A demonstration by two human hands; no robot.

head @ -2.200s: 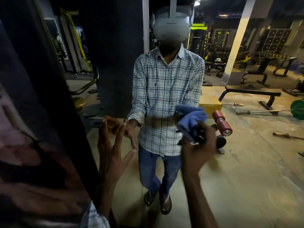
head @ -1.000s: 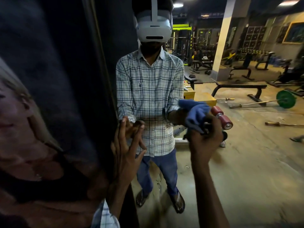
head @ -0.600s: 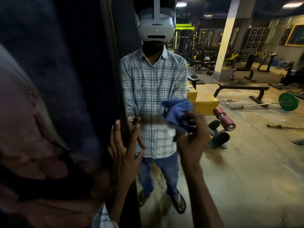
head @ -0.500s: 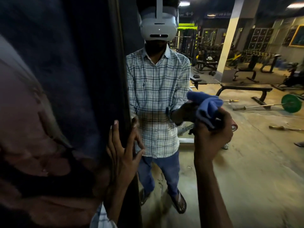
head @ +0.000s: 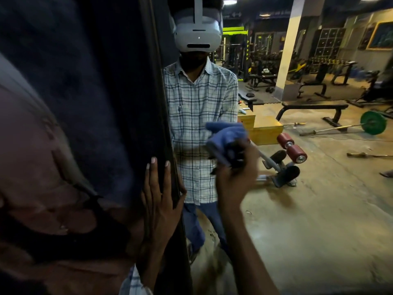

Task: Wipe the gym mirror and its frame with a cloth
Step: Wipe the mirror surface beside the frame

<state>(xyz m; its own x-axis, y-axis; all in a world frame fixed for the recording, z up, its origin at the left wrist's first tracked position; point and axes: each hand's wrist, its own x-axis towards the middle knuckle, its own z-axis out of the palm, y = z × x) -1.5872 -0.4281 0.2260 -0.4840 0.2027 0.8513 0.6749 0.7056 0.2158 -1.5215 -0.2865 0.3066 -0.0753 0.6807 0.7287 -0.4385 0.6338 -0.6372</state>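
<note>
Flat, straight-fingered left hand (head: 158, 201) on frame (head: 158, 92); right hand (head: 234, 177) tight around blue cloth (head: 225, 134) at mirror (head: 319, 209)

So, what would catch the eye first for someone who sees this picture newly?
The blue cloth, bunched in the right hand mid-picture, stands out first. Above it the mirror reflects a white headset. To the left, the left hand rests flat on the dark frame.

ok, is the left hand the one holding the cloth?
No, the blue cloth is bunched in the right hand, while the left hand lies flat, fingers straight, on the mirror frame.
</note>
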